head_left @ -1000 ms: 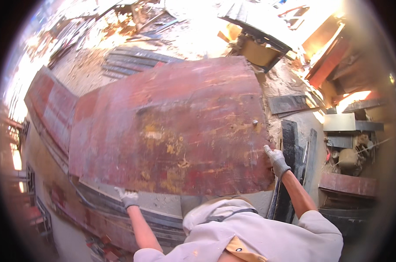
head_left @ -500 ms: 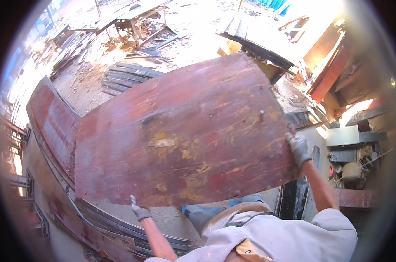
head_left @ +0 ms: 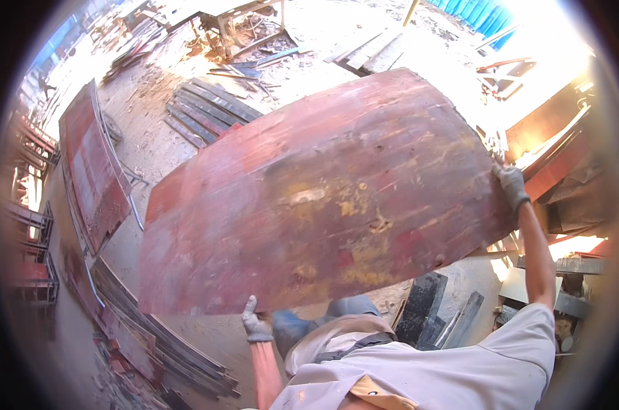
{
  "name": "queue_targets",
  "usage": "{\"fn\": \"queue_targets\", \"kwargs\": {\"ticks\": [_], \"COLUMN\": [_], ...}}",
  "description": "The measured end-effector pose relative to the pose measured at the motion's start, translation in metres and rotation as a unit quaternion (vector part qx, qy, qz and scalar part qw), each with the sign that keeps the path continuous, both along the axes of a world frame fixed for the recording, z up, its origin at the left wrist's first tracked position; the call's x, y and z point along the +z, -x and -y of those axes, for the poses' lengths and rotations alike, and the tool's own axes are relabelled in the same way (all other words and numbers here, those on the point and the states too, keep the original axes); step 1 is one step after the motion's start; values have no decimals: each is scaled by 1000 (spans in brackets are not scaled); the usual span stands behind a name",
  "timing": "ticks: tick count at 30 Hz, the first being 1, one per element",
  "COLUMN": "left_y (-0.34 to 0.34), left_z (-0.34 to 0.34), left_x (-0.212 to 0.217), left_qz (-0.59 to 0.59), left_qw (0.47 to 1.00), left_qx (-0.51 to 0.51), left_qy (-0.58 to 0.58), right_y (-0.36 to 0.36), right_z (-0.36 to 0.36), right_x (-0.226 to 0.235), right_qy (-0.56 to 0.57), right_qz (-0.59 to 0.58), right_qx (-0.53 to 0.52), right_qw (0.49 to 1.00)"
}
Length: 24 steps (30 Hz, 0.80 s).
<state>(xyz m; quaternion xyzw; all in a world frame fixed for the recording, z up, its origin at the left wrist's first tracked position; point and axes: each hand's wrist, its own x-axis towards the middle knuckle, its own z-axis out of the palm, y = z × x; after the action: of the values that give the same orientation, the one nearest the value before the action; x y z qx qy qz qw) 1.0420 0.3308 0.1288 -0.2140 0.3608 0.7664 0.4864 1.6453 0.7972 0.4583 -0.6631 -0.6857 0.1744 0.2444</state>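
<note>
A large, worn plywood sheet (head_left: pixel 255 225), reddish-brown with yellow stains and scuffs, spans the middle of the view in front of my body. My right hand (head_left: pixel 511 184), in a grey glove, grips its right edge, with the fingers partly hidden behind the sheet. At the sheet's near edge, left of my waist, my gloved left hand (head_left: pixel 255 324) holds on from below with its thumb up against the edge. The left fingers are hidden behind the panel. The sheet is held tilted, its right end farther up than its left.
Another reddish panel (head_left: pixel 94 164) lies on a stack at the left. Long dark boards (head_left: pixel 166 335) are piled at the lower left. Steel-grey strips (head_left: pixel 207 109) lie on the dusty ground beyond the sheet. Black planks (head_left: pixel 422 307) sit near my legs, and leaning boards (head_left: pixel 562 150) stand at the right.
The plywood sheet has shifted to the right in view with both hands still on it, its right end rising. My view has turned, and more of the left-hand panel shows.
</note>
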Motion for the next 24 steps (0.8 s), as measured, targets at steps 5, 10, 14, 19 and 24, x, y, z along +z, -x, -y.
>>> {"fn": "queue_targets", "kwargs": {"ticks": [5, 10, 14, 19, 24], "left_y": [-66, -172, -199, -193, -206], "left_z": [-72, -92, -65, -41, -42], "left_x": [-7, -54, -72, -76, -96], "left_qz": [86, 121, 180, 241, 285], "left_qw": [996, 984, 972, 970, 955], "left_qx": [-5, 31, 25, -9, -22], "left_qy": [29, 124, 148, 16, 75], "right_y": [-37, -51, -33, 61, 164], "right_z": [-108, -168, -110, 152, 349], "right_x": [28, -5, 11, -12, -196], "right_qy": [35, 88, -80, -306, 208], "right_qz": [193, 247, 401, 251, -435], "right_qx": [12, -23, -34, -75, -261], "right_qw": [980, 965, 912, 915, 836]}}
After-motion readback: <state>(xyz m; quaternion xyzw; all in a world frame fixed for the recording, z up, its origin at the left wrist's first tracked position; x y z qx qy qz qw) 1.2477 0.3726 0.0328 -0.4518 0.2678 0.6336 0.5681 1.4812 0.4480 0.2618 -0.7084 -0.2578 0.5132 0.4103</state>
